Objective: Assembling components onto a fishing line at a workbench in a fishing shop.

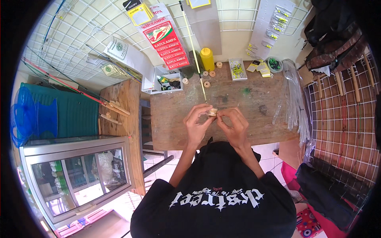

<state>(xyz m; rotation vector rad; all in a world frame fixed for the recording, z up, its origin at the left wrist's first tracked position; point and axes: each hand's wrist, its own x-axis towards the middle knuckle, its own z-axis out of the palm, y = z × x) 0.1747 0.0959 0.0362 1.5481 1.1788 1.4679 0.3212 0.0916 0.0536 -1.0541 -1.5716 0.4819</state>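
Between thumb and fingers, my left hand [194,122] holds a small pale wooden spool [212,112] above the near half of the wooden table. My right hand [235,122] is closed in a pinch at the spool's right side. Whatever its fingertips grip is too small to make out. A thin pale-yellow rod [197,55] slants down from the wall, its lower end just beyond my left fingertips. Farther back on the tabletop lie several similar wooden spools, one of them a round spool [206,84] near the rod.
A yellow bottle [207,59] stands at the back of the table [238,104]. Left of it sits a white box [162,85] of small items; to the right, a white tray [237,70] holds yellow-green pieces. Clear plastic sleeves [295,99] hang over the right edge. A glass-fronted cabinet [79,178] stands left.
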